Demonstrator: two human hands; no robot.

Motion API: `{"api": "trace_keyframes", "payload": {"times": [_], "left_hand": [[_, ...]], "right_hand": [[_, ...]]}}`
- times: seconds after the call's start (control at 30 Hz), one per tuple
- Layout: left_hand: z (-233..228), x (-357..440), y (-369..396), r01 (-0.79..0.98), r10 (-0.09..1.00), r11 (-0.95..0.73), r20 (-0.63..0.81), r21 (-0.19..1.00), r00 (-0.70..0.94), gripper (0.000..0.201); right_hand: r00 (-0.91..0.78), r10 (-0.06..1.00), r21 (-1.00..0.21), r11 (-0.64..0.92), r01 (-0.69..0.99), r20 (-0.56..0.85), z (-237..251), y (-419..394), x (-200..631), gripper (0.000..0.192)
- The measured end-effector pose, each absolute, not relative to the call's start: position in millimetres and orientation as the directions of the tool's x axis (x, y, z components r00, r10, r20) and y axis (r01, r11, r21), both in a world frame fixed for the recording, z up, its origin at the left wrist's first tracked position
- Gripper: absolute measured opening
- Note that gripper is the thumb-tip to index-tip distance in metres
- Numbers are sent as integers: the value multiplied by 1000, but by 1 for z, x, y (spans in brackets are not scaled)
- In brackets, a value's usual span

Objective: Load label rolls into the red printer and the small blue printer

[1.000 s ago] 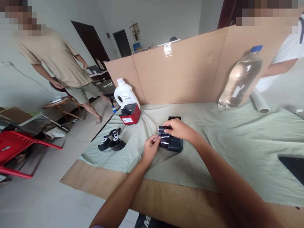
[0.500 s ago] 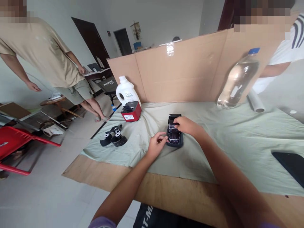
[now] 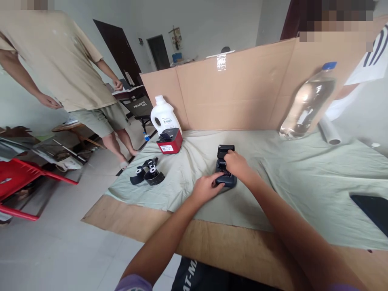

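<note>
A small dark device [image 3: 228, 182], which looks like a portable printer, lies on the green cloth with its black lid [image 3: 226, 150] raised at the far side. My left hand [image 3: 206, 189] grips its near left part, thumb at the front edge and fingers reaching over the open inside. The fingers of my right hand [image 3: 237, 163] are curled together over the opening, just below the lid; what they pinch is hidden. Farther left lie several loose black strips or rolls [image 3: 154, 177] with white cores.
A red and black box [image 3: 170, 141] stands before a white jug [image 3: 165, 115]. A cardboard screen [image 3: 236, 97] closes the back. To the right are a large water bottle [image 3: 311, 105], a grey tube [image 3: 330, 132] and a dark phone-like slab [image 3: 371, 210]. A person [image 3: 60, 60] stands at left; another is behind the screen.
My left hand has moved onto the device from its left side. My right hand has shifted slightly down, and the shiny dark film across the device no longer shows. The person at left has moved right.
</note>
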State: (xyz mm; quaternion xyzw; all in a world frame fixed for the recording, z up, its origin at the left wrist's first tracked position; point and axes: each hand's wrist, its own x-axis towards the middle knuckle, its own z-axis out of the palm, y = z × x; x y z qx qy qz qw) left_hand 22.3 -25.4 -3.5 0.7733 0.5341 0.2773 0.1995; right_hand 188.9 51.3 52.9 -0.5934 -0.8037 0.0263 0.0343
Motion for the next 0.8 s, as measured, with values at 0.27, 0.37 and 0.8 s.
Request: {"api": "trace_keyframes", "payload": {"times": [0.27,0.37,0.8], "left_hand": [[-1,22,-26,760,934,-359,212,542,289,45],[-2,22,-26,776,926,-377,234,506,298,40],[-7,22,-26,752,861,-502,334,427,385,19]], "right_hand": [[-256,966,-118,259,959,42,47,56,191,32],[-228,973,-160,231,960,37,50,60,194,24],[-223,926,-433,342,834,304,53,91,229,26]]}}
